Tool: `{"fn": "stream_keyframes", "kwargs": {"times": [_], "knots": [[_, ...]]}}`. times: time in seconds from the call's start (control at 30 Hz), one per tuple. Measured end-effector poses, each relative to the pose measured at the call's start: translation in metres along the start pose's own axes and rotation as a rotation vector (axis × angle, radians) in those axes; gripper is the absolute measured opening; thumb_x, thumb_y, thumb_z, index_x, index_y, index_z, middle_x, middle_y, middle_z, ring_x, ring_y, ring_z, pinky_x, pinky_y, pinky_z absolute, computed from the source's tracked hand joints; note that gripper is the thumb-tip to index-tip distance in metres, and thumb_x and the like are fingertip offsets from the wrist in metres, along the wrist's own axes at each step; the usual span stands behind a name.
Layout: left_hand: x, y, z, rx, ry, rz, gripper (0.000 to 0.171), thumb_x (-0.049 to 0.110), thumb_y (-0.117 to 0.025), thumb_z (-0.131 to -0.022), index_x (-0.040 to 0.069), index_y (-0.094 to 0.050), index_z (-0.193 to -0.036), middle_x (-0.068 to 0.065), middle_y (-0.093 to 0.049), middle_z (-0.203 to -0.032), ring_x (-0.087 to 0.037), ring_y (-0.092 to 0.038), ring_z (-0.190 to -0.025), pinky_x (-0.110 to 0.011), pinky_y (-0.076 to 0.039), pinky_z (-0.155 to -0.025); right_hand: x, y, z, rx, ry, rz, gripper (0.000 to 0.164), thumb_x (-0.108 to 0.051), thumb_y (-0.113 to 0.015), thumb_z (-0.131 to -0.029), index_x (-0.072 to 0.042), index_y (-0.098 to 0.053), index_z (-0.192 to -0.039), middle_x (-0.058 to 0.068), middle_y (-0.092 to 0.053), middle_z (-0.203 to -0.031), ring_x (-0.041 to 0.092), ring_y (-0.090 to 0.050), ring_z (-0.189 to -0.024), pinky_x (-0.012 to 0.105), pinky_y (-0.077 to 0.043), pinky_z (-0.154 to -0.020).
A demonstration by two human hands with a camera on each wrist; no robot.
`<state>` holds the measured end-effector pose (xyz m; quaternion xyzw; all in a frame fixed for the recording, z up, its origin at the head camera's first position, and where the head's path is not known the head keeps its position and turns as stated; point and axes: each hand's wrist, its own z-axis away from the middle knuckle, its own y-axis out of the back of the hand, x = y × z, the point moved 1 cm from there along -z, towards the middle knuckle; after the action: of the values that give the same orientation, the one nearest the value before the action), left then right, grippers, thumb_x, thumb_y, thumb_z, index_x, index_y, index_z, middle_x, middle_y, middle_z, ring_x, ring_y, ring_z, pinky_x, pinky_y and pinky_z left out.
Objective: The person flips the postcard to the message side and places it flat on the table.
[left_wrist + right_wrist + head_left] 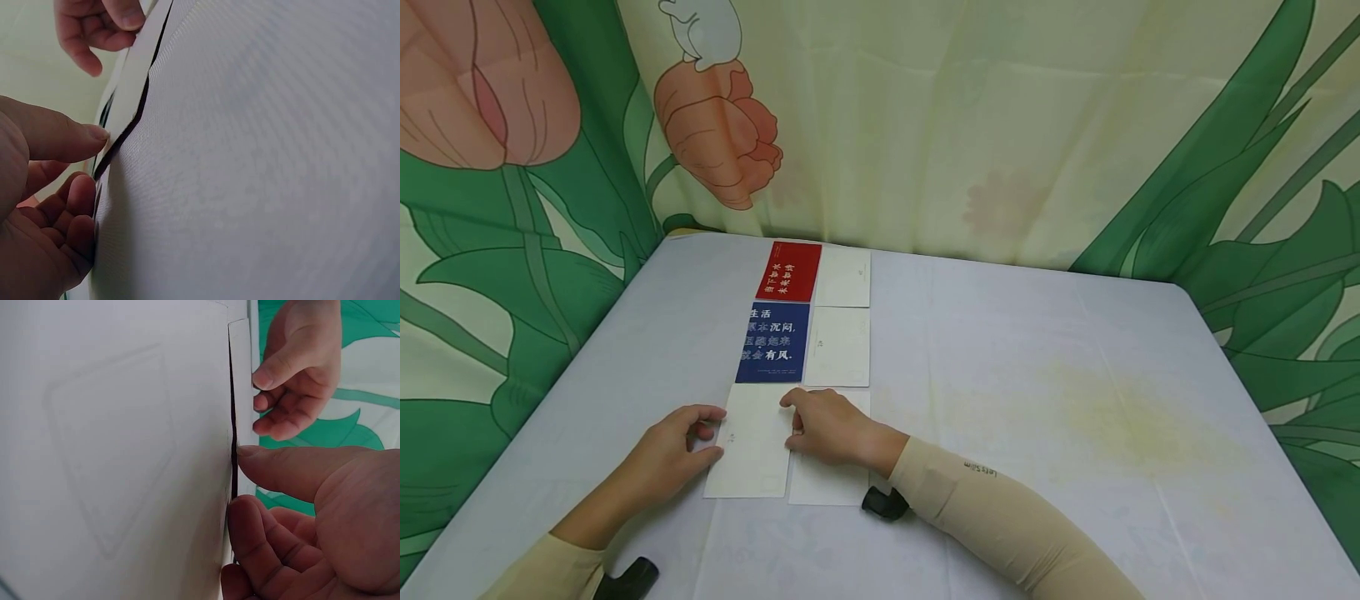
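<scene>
At the near end of the left column lies a white postcard (748,450) with faint print. My left hand (673,446) holds its left edge with thumb and index fingertips. On the opposite edge, the curled index finger and thumb of my right hand (831,427) hold the same card. A dark line shows along the card's edge in both wrist views. Just beyond it lies a blue card (772,343) with white lettering, then a red card (788,272). Another white card (827,483) sits partly hidden beneath my right hand and wrist.
Two more white cards, a middle one (838,347) and a far one (844,277), line the right column. A white cloth (1037,433) with a yellowish stain covers the table. Behind the table hangs a printed flower curtain (925,125).
</scene>
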<state>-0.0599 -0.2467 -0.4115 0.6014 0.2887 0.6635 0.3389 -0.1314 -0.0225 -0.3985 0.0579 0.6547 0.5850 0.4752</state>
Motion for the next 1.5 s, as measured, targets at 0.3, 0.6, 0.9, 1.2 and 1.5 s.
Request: {"fn": "stream_keyframes", "kwargs": {"times": [0.3,0.6,0.9,1.2,1.5], "knots": [[0.002,0.001,0.000,-0.010,0.004,-0.012,0.050,0.009,-0.076,-0.085,-0.004,-0.056,-0.128,-0.011,-0.061,-0.103,-0.029,-0.056,-0.093,-0.047,-0.052,-0.081,0.000,0.001,-0.001,0.002,0.006,0.001,0.047,-0.016,-0.075,-0.090,-0.005,-0.057,-0.132,-0.008,-0.060,-0.083,0.007,-0.054,-0.075,0.017,-0.045,-0.070],[0.002,0.003,0.000,-0.027,-0.020,0.006,0.051,0.009,-0.075,-0.085,-0.006,-0.055,-0.129,-0.012,-0.063,-0.105,-0.032,-0.060,-0.097,-0.053,-0.052,-0.086,-0.001,0.004,0.000,0.016,0.031,0.014,0.047,-0.016,-0.076,-0.089,-0.004,-0.058,-0.131,-0.008,-0.061,-0.082,0.007,-0.055,-0.075,0.019,-0.045,-0.073],[0.002,0.004,-0.001,-0.032,-0.011,-0.005,0.056,0.013,-0.076,-0.086,-0.005,-0.052,-0.133,-0.013,-0.061,-0.108,-0.030,-0.058,-0.097,-0.051,-0.052,-0.084,0.001,0.005,0.000,0.001,0.009,-0.035,0.048,-0.016,-0.076,-0.089,-0.004,-0.058,-0.132,-0.006,-0.062,-0.084,0.007,-0.055,-0.074,0.018,-0.046,-0.070],[0.008,0.016,-0.004,0.013,-0.118,-0.014,0.061,0.011,-0.078,-0.085,-0.005,-0.050,-0.137,-0.021,-0.058,-0.123,-0.036,-0.059,-0.105,-0.053,-0.052,-0.088,0.006,0.023,0.003,0.002,-0.015,-0.086,0.045,-0.022,-0.073,-0.091,-0.007,-0.060,-0.132,-0.006,-0.066,-0.093,0.007,-0.058,-0.080,0.019,-0.048,-0.074],[0.017,0.039,-0.024,0.010,-0.205,-0.084,0.076,0.012,-0.080,-0.084,-0.003,-0.039,-0.147,-0.028,-0.043,-0.145,-0.046,-0.045,-0.128,-0.064,-0.042,-0.100,0.014,0.052,0.002,0.026,0.034,-0.045,0.067,-0.033,-0.073,-0.091,-0.006,-0.048,-0.147,0.005,-0.057,-0.141,0.021,-0.060,-0.119,0.032,-0.047,-0.100]]}}
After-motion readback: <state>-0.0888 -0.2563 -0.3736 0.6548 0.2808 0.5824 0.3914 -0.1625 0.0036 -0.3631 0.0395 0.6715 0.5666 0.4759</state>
